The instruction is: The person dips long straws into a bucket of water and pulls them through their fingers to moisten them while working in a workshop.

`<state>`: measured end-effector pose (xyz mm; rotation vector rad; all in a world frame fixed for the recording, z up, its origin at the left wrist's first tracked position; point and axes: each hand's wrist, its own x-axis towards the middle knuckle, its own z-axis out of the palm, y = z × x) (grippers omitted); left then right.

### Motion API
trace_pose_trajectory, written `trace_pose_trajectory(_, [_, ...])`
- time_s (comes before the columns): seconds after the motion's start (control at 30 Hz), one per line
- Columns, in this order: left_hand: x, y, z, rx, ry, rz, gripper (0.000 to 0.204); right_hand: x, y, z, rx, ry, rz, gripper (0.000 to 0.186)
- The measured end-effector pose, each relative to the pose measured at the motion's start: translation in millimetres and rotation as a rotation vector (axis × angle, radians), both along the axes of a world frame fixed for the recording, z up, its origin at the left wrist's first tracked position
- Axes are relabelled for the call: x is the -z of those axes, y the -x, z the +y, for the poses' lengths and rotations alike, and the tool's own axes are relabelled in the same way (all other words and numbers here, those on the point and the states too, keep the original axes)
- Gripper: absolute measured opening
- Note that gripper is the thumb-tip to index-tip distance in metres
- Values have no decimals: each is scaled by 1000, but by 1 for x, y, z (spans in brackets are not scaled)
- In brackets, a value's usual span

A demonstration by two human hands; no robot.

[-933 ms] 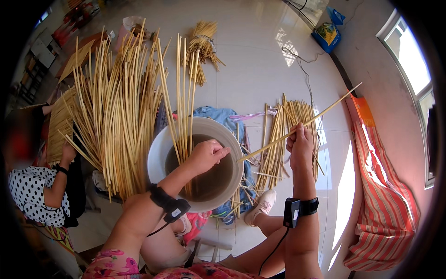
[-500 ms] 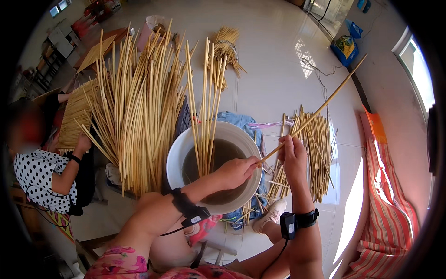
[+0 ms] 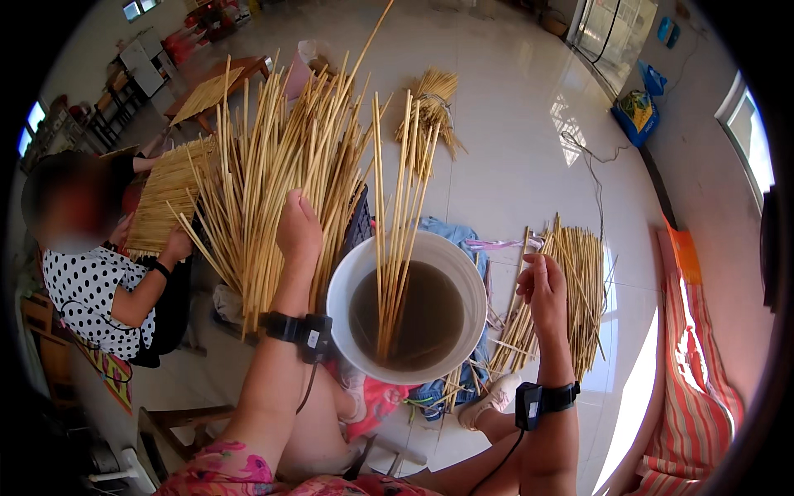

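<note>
My left hand [image 3: 299,231] is closed at the front of a large upright bundle of straw-coloured stalks [image 3: 265,165]. A long thin stalk [image 3: 364,54] slants up from its fist, past the bundle's top. Over on the right, my right hand [image 3: 544,289] is raised with loosely bent fingers apart and nothing in them. It is nearest a pile of shorter stalks [image 3: 579,281] lying on the floor. Between my arms stands a white bucket [image 3: 480,310] of murky water. Several stalks [image 3: 403,215] stand in it, their lower ends under the water.
A person in a polka-dot top [image 3: 87,285] sits at the left, hands on a woven stalk mat [image 3: 161,207]. A tied stalk bundle [image 3: 434,103] lies beyond the bucket. Blue cloth [image 3: 451,231] lies under the bucket. A striped curtain [image 3: 699,372] hangs at the right.
The stalk went from between both hands at the right to the upright bundle at the left, in my left hand. My right hand let go of it. The view shifted a little.
</note>
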<state>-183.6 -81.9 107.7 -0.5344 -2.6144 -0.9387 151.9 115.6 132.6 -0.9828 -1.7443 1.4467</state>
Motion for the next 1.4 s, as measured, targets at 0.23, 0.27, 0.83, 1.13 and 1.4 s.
trace_pose_trajectory(0.23, [-16,28,-52,-248,198,-174,30,5,-4,6,-26,-8,5,33])
trace_pose_trajectory(0.27, [-19,33,-67,-245,215,-190,30,4,-3,5,-51,-22,10,33])
trace_pose_trajectory(0.83, [-19,-23,-78,207,324,227,46,7,-18,8,-79,-66,-43,30])
trace_pose_trajectory(1.13, [43,-63,19,559,178,-628,46,4,-15,4,-92,-86,-74,30])
trace_pose_trajectory(1.4, [116,-86,49,713,-165,-1000,47,6,-7,-7,-144,-93,-178,30])
